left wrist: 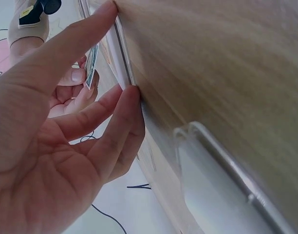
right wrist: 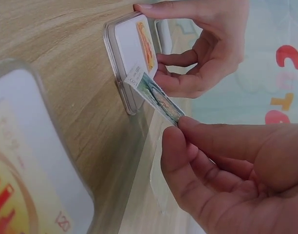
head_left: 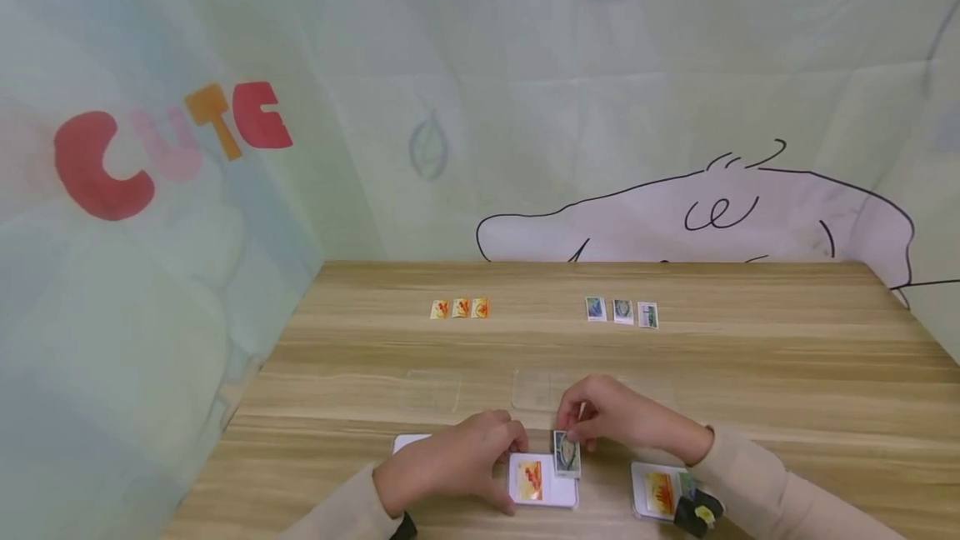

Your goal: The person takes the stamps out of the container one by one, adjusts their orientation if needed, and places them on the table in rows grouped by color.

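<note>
A white card in a clear plastic case [head_left: 561, 495] lies on the table before me, an orange-yellow stamp [head_left: 529, 480] on its left half. My left hand [head_left: 459, 458] grips this case by its edges, thumb on the near edge and fingers on the far one, as the right wrist view shows. Between thumb and forefinger, my right hand [head_left: 615, 417] pinches a blue-green stamp [right wrist: 158, 99] with perforated edges. That stamp is tilted over the right half of the case; whether its lower end touches the card, I cannot tell.
Right of it lies another case [head_left: 639, 486] with an orange stamp, partly behind the right wrist. A third case [head_left: 408, 441] is mostly hidden by the left hand. Clear lids [head_left: 532, 390] lie beyond. Farther back are three orange stamps [head_left: 461, 308] and three blue-green ones [head_left: 622, 312].
</note>
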Motion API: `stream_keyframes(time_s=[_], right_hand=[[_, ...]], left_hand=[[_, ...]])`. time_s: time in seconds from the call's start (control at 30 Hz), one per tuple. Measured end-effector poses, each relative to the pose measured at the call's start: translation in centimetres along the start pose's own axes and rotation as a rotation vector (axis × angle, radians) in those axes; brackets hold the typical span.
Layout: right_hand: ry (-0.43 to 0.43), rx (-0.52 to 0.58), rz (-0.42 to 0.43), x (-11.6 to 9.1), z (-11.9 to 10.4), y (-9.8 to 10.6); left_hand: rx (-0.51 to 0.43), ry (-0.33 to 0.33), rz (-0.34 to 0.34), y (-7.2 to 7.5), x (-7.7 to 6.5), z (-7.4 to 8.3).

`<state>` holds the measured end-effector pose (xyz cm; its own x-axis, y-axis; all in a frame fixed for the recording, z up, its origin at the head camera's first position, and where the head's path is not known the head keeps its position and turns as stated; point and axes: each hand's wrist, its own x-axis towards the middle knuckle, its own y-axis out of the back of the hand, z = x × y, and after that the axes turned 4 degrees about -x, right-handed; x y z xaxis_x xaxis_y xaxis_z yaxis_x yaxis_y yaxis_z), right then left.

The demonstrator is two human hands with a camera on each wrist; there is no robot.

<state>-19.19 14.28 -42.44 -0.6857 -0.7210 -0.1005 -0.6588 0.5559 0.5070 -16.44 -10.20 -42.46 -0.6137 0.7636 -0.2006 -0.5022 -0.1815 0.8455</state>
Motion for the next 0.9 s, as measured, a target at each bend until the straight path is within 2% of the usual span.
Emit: stream_keyframes(time_s=[0.3,0.53,0.9], right_hand=[[-0.011,-0.001,-0.008,0.09,0.55,-0.03],[-0.005,-0.009,-0.022,-0.12,0.71,-0.01],[-0.003,0.025,-0.021,-0.39,0.59,0.13]], left_hand=[[0.031,0.005,0.006,0.07,-0.1,0.25],[0.008,0.015,-0.02,-0.01,0.01,0.29],[0.029,0.014,0.0,-0.11,-0.07,0.3]])
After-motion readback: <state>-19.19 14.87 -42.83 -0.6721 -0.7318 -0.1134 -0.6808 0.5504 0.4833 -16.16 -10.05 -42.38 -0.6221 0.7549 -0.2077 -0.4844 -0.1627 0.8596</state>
